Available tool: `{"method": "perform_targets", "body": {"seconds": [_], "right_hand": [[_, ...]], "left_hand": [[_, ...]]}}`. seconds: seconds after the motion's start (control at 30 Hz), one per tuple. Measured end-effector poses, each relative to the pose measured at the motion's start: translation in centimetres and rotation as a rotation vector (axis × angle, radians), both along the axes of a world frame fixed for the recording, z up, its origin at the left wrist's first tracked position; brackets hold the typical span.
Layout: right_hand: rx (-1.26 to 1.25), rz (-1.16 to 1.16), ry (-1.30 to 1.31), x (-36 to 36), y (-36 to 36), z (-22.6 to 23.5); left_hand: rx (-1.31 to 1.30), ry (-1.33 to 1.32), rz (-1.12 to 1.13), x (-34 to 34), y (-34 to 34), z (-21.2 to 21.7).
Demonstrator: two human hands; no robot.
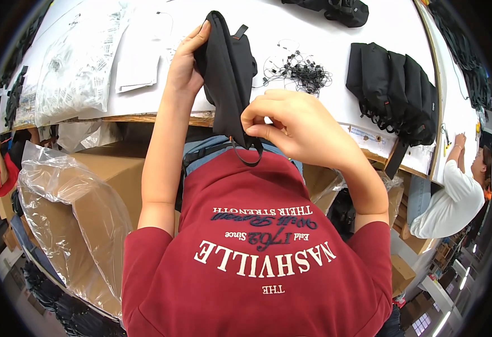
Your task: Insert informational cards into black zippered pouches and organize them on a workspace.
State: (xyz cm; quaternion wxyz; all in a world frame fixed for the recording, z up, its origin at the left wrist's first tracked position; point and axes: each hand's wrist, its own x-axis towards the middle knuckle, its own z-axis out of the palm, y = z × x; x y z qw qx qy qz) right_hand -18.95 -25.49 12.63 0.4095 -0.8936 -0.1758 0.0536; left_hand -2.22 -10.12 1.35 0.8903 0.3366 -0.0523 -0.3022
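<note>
Where the upper centre of the frame meets the table edge, one black fabric pouch (223, 73), held lengthwise, with a short tab near its top and a strap loop (250, 163) hanging at its lower end.

Left hand (187, 63): clasped on the pouch's upper left edge, thumb in view, most of the fingers behind.

Right hand (291, 126): thumb and forefinger pinching at the pouch's lower right edge; whether on cloth or a zipper pull is hard to tell.

White table (338, 53), upper part of frame: clear plastic bag (74, 73) of small white pieces, far left; white paper sheets (139, 67) beside it; tangle of thin black cords (307, 73), right of the pouch; row of black pouches (392, 84), upper right.

Lower left: cardboard box (111, 160), clear plastic sheeting (69, 196).

Right edge: co-worker (448, 202), white shirt.
</note>
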Motion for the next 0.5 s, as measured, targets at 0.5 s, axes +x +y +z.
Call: {"method": "perform_targets", "body": {"seconds": [0.5], "right_hand": [[0.058, -0.062, -0.001, -0.2, 0.0, -0.6]], "left_hand": [[0.014, -0.020, -0.011, 0.3, 0.5, -0.2]]}}
